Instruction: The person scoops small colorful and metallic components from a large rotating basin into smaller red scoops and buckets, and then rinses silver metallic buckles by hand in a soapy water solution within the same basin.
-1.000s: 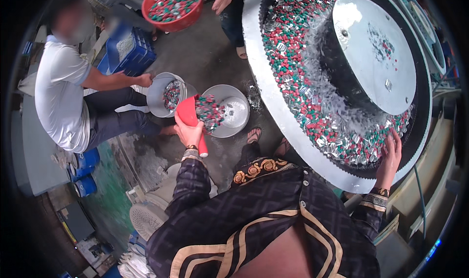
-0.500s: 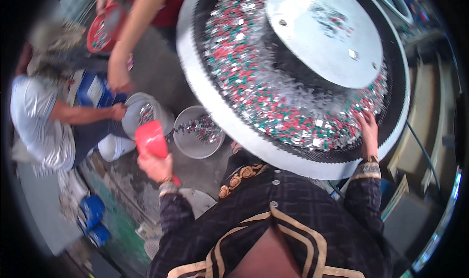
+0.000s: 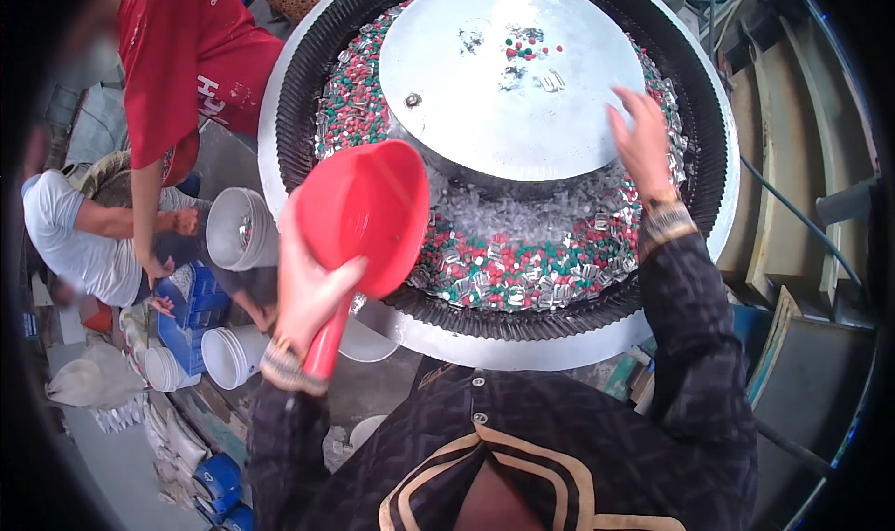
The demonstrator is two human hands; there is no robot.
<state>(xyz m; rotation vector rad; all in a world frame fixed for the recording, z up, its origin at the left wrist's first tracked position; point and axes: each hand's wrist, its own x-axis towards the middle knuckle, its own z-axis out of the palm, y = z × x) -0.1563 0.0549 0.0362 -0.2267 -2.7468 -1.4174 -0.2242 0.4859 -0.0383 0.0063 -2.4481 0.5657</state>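
Grey floor [image 3: 396, 391] below; left grip [image 3: 308, 289] clasps glossy, rounded red scoop [image 3: 364, 209]; right grip [image 3: 645, 151] spread.

Round black-walled tub [image 3: 701, 130]: red, green, silvery pieces [image 3: 550, 272] inside. Pale centre disc [image 3: 485, 102]: few loose beads [image 3: 528, 53], silvery clip [image 3: 552, 82].

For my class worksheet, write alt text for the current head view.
A person's left hand holds a red scoop near a round tub of red, green and silver pieces; the right hand is by its metal cover. Someone in red is at left.
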